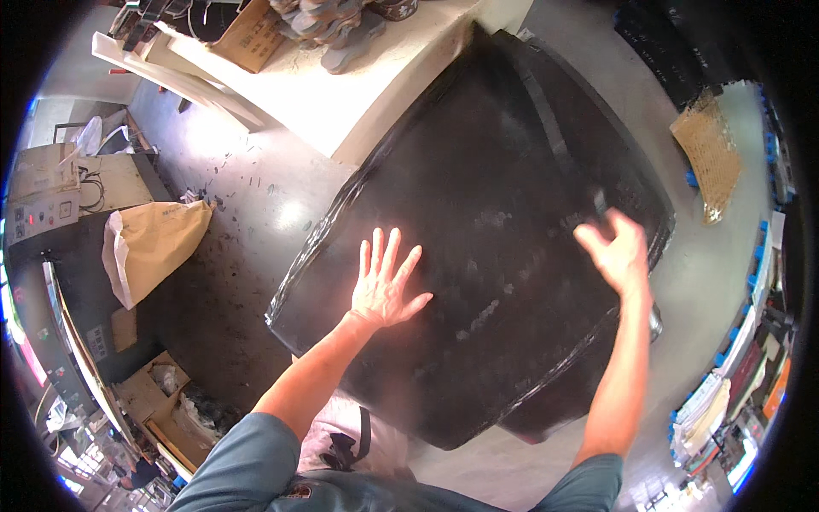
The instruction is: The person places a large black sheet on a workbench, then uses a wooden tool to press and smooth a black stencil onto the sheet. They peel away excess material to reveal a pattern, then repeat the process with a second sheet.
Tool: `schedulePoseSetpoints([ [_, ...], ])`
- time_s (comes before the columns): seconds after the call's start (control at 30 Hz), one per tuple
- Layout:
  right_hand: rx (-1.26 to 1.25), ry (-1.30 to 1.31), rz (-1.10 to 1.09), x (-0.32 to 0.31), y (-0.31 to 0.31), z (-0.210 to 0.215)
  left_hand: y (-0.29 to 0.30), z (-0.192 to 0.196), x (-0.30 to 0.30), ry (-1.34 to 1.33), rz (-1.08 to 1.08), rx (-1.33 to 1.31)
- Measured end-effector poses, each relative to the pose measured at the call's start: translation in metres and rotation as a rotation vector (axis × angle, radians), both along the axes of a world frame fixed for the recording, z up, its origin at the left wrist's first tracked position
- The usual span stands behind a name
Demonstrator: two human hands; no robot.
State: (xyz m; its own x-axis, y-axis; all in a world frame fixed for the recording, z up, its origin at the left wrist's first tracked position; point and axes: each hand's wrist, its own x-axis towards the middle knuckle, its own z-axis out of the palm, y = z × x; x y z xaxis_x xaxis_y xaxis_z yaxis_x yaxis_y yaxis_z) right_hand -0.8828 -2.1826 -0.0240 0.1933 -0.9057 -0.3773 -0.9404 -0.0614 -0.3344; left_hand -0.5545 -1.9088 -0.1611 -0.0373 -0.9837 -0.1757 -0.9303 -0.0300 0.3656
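A large black sheet [452, 162], likely rubber or leather, lies in front of me, with wrinkled, shiny edges and some pale scuffs. My left hand [382, 288] rests flat on its left part, fingers spread. Over the right part is my right hand [621, 256], blurred by motion, its fingers curled and thumb out to the left. A small dark piece shows at its fingertips, too smeared to name. A narrow dark strip [546, 115] runs across the far right of the sheet toward that hand. Whether the two are joined, I cannot tell.
A white table [290, 94] adjoins the sheet at the far left, bearing a cardboard box [247, 38] and a pile of grey-brown pieces [328, 30]. Left stands an open paper bag [158, 247]. Right lies a tan textured piece [712, 154], with shelves of stacked materials [704, 418] beyond.
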Motion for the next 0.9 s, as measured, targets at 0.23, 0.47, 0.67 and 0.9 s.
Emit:
schedulePoseSetpoints([
  [0.23,-0.06,-0.163,0.401,0.06,0.259,0.052,0.012,-0.028,0.008,0.823,0.172,0.093],
  [0.47,-0.068,-0.316,0.169,0.083,0.467,0.125,0.062,0.013,0.068,0.984,0.064,-0.062],
  [0.67,0.105,-0.285,0.381,0.114,0.593,0.235,0.121,0.093,0.15,1.049,-0.117,-0.356],
  [0.9,-0.009,-0.285,0.287,0.192,0.68,0.386,0.235,0.136,0.253,1.171,-0.276,0.212],
])
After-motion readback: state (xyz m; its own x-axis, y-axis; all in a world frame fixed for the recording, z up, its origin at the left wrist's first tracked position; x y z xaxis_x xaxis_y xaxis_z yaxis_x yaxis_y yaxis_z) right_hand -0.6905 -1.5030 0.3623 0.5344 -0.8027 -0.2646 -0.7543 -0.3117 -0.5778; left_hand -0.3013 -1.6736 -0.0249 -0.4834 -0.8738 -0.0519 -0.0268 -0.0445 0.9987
